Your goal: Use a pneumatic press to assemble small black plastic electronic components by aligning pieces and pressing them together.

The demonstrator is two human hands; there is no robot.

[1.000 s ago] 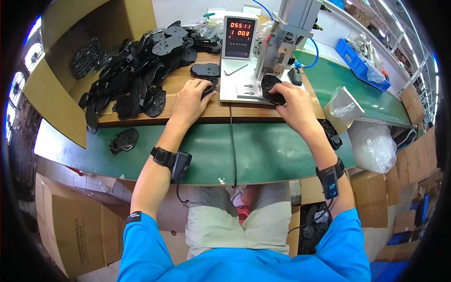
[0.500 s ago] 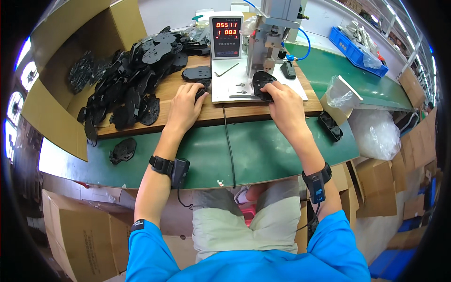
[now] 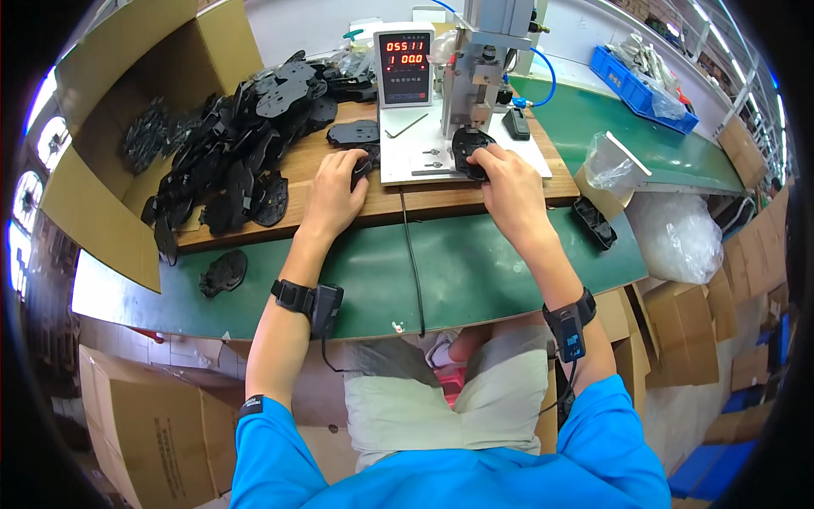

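My right hand [image 3: 514, 188] pinches a black plastic shell [image 3: 466, 148] by its near right side. The shell lies on the white base plate [image 3: 403, 157], right below the ram of an upright metal press [image 3: 475, 81]. At the left edge of that plate, my left hand [image 3: 337, 191] curls its fingers and thumb round a small black rounded object [image 3: 363, 168]. The fingers partly cover it, so its kind is unclear. Just beyond the left hand rests a flat black plastic part [image 3: 354, 132].
A pile of black plastic parts [image 3: 246, 136] spills from an open carton [image 3: 110, 110] on the left. A display box [image 3: 405, 68] with red digits stands behind the plate, beside a hex key [image 3: 407, 125]. One loose part [image 3: 224, 272] and a black tray-like piece [image 3: 594, 223] lie nearer me.
The lower row of red digits on the display has changed. Both hands keep their grip and place; the whole view has shifted slightly.
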